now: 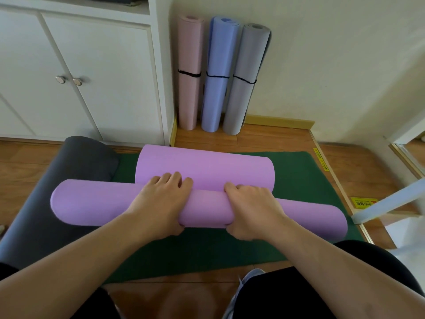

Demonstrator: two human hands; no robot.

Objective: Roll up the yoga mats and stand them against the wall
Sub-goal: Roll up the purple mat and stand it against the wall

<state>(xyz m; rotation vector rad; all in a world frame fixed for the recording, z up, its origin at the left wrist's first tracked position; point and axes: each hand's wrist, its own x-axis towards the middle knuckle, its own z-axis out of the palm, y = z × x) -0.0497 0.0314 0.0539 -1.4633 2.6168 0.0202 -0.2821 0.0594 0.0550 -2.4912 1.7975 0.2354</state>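
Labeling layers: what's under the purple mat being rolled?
The purple mat lies on a flat green mat, which lies on the wood floor. What the green mat is like directly beneath the roll is covered.

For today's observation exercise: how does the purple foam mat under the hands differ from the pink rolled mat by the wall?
The purple foam mat lies flat on the floor; the pink rolled mat stands upright. The purple one is only partly rolled and unbanded; the pink one is fully rolled with a black band. Both are pastel foam.
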